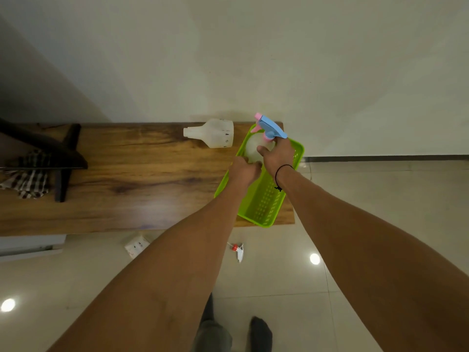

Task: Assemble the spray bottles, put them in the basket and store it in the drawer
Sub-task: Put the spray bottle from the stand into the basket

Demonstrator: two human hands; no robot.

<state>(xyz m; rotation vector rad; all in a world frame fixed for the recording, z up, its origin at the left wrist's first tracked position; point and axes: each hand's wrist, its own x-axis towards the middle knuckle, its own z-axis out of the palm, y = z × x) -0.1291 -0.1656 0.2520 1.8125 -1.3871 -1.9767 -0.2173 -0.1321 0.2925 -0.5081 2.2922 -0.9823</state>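
A lime-green perforated basket (pixel 264 201) sits at the right end of the wooden table (pixel 127 174). Over its far end both my hands hold a translucent spray bottle (pixel 253 148) fitted with a blue and pink trigger head (pixel 272 127). My right hand (pixel 278 153) grips the bottle's neck and shoulder. My left hand (pixel 245 171) holds its lower body. A second translucent bottle (pixel 212 133) without a head lies on its side on the table, left of the basket. A white trigger head with a red collar (pixel 238 251) lies on the floor below the table edge.
A dark stand (pixel 63 158) with a checkered cloth (pixel 30 174) occupies the table's left end. A white power strip (pixel 137 246) lies on the tiled floor near the table. A white wall rises behind the table. My feet show at the bottom.
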